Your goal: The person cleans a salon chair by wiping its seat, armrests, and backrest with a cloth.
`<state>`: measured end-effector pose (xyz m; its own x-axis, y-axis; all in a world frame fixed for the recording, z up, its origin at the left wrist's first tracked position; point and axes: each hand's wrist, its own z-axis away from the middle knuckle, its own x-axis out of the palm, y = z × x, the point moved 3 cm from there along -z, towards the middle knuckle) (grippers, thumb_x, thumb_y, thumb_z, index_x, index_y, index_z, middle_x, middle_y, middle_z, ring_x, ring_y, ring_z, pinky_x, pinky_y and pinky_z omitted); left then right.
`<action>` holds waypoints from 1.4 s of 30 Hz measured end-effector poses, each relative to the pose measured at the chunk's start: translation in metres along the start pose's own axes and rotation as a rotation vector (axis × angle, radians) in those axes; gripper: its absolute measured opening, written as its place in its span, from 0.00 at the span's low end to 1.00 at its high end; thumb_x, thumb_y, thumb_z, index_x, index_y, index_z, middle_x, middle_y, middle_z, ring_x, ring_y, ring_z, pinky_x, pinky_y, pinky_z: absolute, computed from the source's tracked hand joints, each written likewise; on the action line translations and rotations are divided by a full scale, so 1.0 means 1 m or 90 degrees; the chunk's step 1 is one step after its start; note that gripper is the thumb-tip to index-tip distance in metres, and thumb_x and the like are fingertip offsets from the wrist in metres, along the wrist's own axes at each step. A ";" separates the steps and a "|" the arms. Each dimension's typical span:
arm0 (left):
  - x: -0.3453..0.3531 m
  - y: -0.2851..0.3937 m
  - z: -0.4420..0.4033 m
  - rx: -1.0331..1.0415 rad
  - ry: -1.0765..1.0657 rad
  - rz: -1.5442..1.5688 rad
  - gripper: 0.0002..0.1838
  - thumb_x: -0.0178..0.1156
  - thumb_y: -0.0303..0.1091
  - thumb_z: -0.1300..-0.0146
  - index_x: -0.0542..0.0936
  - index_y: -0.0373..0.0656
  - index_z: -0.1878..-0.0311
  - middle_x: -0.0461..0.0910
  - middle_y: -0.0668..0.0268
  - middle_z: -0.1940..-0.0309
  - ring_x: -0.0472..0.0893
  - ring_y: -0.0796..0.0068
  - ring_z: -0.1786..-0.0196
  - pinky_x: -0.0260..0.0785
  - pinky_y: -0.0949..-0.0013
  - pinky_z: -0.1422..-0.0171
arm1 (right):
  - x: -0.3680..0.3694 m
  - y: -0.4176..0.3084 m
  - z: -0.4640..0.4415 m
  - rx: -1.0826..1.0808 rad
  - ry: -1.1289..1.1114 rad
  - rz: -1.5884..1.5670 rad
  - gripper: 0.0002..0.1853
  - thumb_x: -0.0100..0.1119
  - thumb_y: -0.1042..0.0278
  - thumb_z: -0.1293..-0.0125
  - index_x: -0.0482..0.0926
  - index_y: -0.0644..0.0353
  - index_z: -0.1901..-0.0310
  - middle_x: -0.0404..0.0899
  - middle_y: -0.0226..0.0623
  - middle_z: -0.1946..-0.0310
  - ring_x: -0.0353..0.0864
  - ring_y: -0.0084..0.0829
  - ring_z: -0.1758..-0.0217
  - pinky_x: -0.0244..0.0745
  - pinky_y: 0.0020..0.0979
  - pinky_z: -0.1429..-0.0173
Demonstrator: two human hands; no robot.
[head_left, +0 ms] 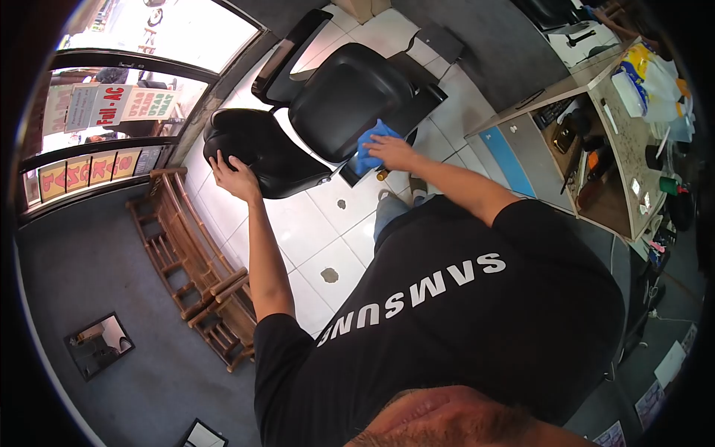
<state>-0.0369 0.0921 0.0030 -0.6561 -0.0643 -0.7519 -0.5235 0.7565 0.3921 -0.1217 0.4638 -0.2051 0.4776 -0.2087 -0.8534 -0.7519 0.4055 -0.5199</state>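
Observation:
A black padded barber-style chair (pixel 350 97) stands in front of me, its backrest (pixel 257 153) to the left. My left hand (pixel 237 179) lies on the near side of the backrest with its fingers spread. In my right hand (pixel 391 153) is a blue cloth (pixel 368 150), bunched under the fingers at the near side of the chair, by the armrest. The cloth hides most of what lies beneath it. Across the seat, the far armrest (pixel 287 63) shows as a dark upright panel.
A bamboo bench (pixel 190 261) runs along the wall at left, below glazed doors (pixel 119 112) with posters. At right, a wooden cabinet (pixel 532 153) holds tools and clutter on its shelves. White floor tiles (pixel 298 223) have dark broken patches. A small mirror (pixel 100 344) shows at lower left.

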 end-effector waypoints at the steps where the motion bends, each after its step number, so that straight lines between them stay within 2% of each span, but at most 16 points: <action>1: 0.000 -0.001 0.000 0.001 0.002 0.008 0.22 0.54 0.41 0.25 0.79 0.48 0.31 0.69 0.55 0.24 0.67 0.46 0.26 0.59 0.49 0.22 | -0.009 0.018 0.010 -0.014 0.022 0.024 0.24 0.62 0.78 0.44 0.80 0.52 0.43 0.65 0.27 0.21 0.58 0.38 0.17 0.59 0.52 0.19; 7: -0.004 0.004 0.003 -0.019 0.006 0.016 0.22 0.55 0.39 0.25 0.79 0.48 0.31 0.68 0.58 0.23 0.66 0.46 0.26 0.62 0.49 0.23 | -0.076 0.090 0.069 0.059 0.106 0.263 0.26 0.63 0.75 0.44 0.80 0.50 0.41 0.71 0.23 0.25 0.70 0.35 0.24 0.66 0.48 0.28; 10: -0.003 0.002 0.002 -0.020 0.016 0.004 0.22 0.55 0.39 0.25 0.79 0.47 0.31 0.68 0.58 0.23 0.66 0.45 0.26 0.61 0.49 0.22 | -0.085 0.107 0.066 0.114 0.101 0.231 0.28 0.65 0.74 0.43 0.77 0.53 0.38 0.73 0.24 0.27 0.70 0.37 0.24 0.67 0.53 0.30; 11: -0.002 0.000 0.003 -0.017 0.023 0.008 0.22 0.55 0.38 0.25 0.78 0.48 0.31 0.69 0.59 0.23 0.66 0.45 0.25 0.61 0.49 0.22 | -0.085 0.110 0.060 0.125 0.160 0.200 0.28 0.67 0.71 0.43 0.76 0.55 0.38 0.79 0.33 0.34 0.75 0.40 0.30 0.70 0.52 0.36; 14: -0.001 -0.003 0.002 -0.021 0.029 -0.001 0.22 0.55 0.38 0.26 0.78 0.50 0.31 0.69 0.61 0.23 0.65 0.44 0.25 0.61 0.49 0.21 | -0.099 0.108 0.042 0.310 0.229 0.168 0.31 0.69 0.68 0.43 0.75 0.57 0.36 0.82 0.40 0.41 0.78 0.44 0.35 0.71 0.50 0.39; 16: -0.003 -0.001 0.003 -0.041 0.027 0.006 0.22 0.55 0.39 0.26 0.78 0.51 0.31 0.68 0.62 0.23 0.65 0.43 0.25 0.61 0.48 0.21 | -0.118 0.097 0.029 0.403 0.152 0.091 0.33 0.67 0.65 0.41 0.73 0.60 0.33 0.81 0.41 0.39 0.76 0.42 0.34 0.69 0.51 0.37; 18: -0.003 -0.002 0.002 -0.043 0.028 0.012 0.22 0.55 0.39 0.26 0.78 0.51 0.30 0.68 0.62 0.23 0.65 0.43 0.25 0.61 0.48 0.21 | -0.065 0.115 0.016 0.328 0.220 0.091 0.35 0.66 0.61 0.41 0.73 0.56 0.31 0.75 0.44 0.32 0.69 0.55 0.27 0.64 0.57 0.27; 20: 0.001 -0.005 0.002 -0.034 0.037 0.009 0.23 0.55 0.39 0.26 0.78 0.51 0.30 0.67 0.62 0.23 0.65 0.41 0.25 0.62 0.48 0.21 | -0.047 0.076 0.017 0.226 0.120 0.228 0.34 0.65 0.59 0.41 0.75 0.49 0.30 0.68 0.45 0.25 0.59 0.68 0.22 0.56 0.65 0.22; 22: -0.004 -0.003 0.003 -0.031 0.034 0.008 0.22 0.55 0.38 0.26 0.77 0.50 0.30 0.67 0.62 0.23 0.65 0.41 0.25 0.62 0.48 0.22 | -0.009 0.051 0.006 0.188 0.093 0.231 0.34 0.67 0.58 0.40 0.74 0.43 0.29 0.65 0.42 0.23 0.55 0.72 0.22 0.56 0.71 0.25; 24: -0.007 -0.001 0.001 -0.031 0.036 0.007 0.22 0.54 0.39 0.25 0.77 0.50 0.30 0.67 0.62 0.22 0.64 0.41 0.25 0.62 0.47 0.22 | 0.015 0.014 0.007 0.092 0.039 0.183 0.32 0.65 0.57 0.38 0.75 0.45 0.30 0.66 0.43 0.24 0.55 0.70 0.22 0.56 0.69 0.23; 27: -0.009 0.000 0.006 -0.037 0.028 0.027 0.22 0.54 0.39 0.25 0.77 0.50 0.30 0.67 0.63 0.22 0.64 0.41 0.25 0.62 0.47 0.22 | 0.030 -0.017 0.020 0.065 0.005 0.052 0.27 0.60 0.59 0.35 0.78 0.49 0.33 0.73 0.46 0.29 0.66 0.64 0.25 0.63 0.62 0.25; 30: -0.008 0.000 0.005 -0.033 0.033 0.028 0.22 0.55 0.39 0.25 0.77 0.50 0.30 0.67 0.63 0.22 0.64 0.41 0.25 0.62 0.47 0.22 | 0.026 0.016 0.016 0.230 -0.040 -0.211 0.22 0.59 0.58 0.31 0.80 0.54 0.38 0.83 0.48 0.41 0.80 0.59 0.38 0.74 0.51 0.34; 32: -0.006 -0.004 0.005 -0.027 0.036 0.026 0.22 0.55 0.39 0.25 0.77 0.50 0.30 0.67 0.63 0.22 0.64 0.41 0.25 0.62 0.47 0.22 | -0.027 0.020 0.033 0.310 0.053 -0.373 0.19 0.59 0.59 0.29 0.81 0.59 0.42 0.88 0.47 0.53 0.87 0.49 0.51 0.79 0.43 0.44; 36: -0.006 -0.003 0.006 -0.040 0.032 0.024 0.23 0.55 0.40 0.25 0.77 0.50 0.30 0.67 0.63 0.22 0.64 0.42 0.24 0.60 0.48 0.21 | -0.085 0.074 0.057 0.422 0.235 -0.574 0.20 0.63 0.59 0.28 0.82 0.64 0.43 0.86 0.38 0.55 0.84 0.27 0.53 0.79 0.35 0.46; 39: -0.005 -0.003 0.005 -0.052 0.017 0.028 0.23 0.54 0.40 0.25 0.77 0.50 0.29 0.66 0.63 0.22 0.62 0.44 0.23 0.58 0.49 0.19 | -0.140 0.071 0.056 0.423 0.213 -0.597 0.20 0.65 0.59 0.29 0.82 0.63 0.42 0.86 0.36 0.54 0.84 0.28 0.52 0.79 0.34 0.45; 42: -0.006 -0.002 0.005 -0.049 0.019 0.022 0.23 0.54 0.40 0.24 0.77 0.50 0.29 0.66 0.62 0.22 0.63 0.44 0.23 0.58 0.49 0.19 | -0.150 0.077 0.032 0.411 0.134 -0.659 0.19 0.67 0.58 0.30 0.82 0.61 0.44 0.86 0.34 0.53 0.84 0.26 0.52 0.79 0.33 0.44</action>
<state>-0.0296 0.0937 0.0039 -0.6898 -0.0592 -0.7216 -0.5400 0.7060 0.4583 -0.2372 0.5552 -0.1158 0.5859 -0.8071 -0.0721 0.3261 0.3164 -0.8908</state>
